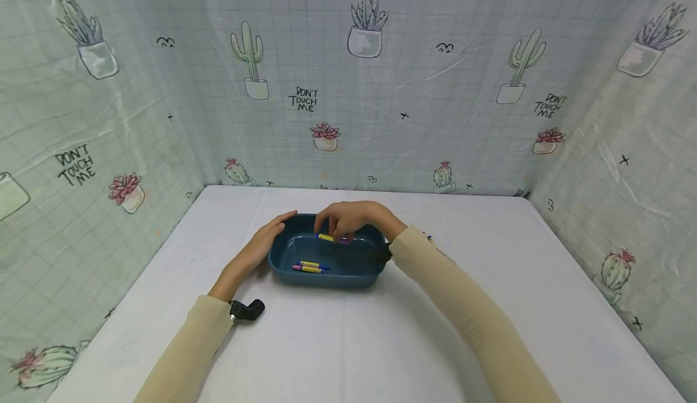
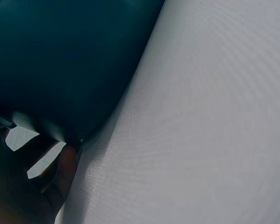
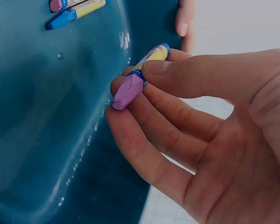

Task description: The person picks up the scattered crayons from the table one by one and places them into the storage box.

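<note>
A dark teal basin [image 1: 332, 281] stands on the white table. Above its far side my right hand [image 1: 348, 218] pinches a purple crayon with a yellow wrapper [image 3: 129, 91] between thumb and fingers. Inside the basin, near its front left, a pink crayon [image 1: 308, 269] and a blue crayon [image 3: 63, 20] lie side by side, both in yellow wrappers. My left hand [image 1: 260, 247] rests against the basin's left end, its fingers reaching along the rim. In the left wrist view its fingertips [image 2: 67, 156] touch the basin's outer wall.
To the right of the basin, partly hidden behind the right sleeve, small blue-and-yellow items [image 1: 429, 238] lie on the table [image 1: 337, 342]. A patterned cloth [image 1: 403, 76] encloses the back and both sides. Each wrist wears a black device, the left one [image 1: 247, 310] close to the table.
</note>
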